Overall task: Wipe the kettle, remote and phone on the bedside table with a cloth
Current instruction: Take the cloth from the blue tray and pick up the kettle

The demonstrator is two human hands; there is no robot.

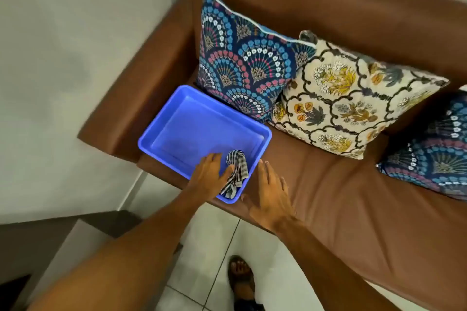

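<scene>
A checked black-and-white cloth [236, 171] lies crumpled in the near right corner of a blue plastic tray [177, 108] on a brown sofa seat. My left hand [211, 177] reaches into the tray and its thumb and fingers touch the cloth's left side; whether it grips the cloth is unclear. Just right of the tray's corner, my right hand [271, 192] hovers flat with fingers spread, holding nothing. No kettle, remote, phone or bedside table is in view.
The brown leather sofa [353, 197] carries a blue fan-patterned cushion [242, 63], a cream floral cushion [348, 98] and another blue cushion [434, 151] at the right edge. White floor tiles and my sandalled foot [241, 278] lie below. A wall stands on the left.
</scene>
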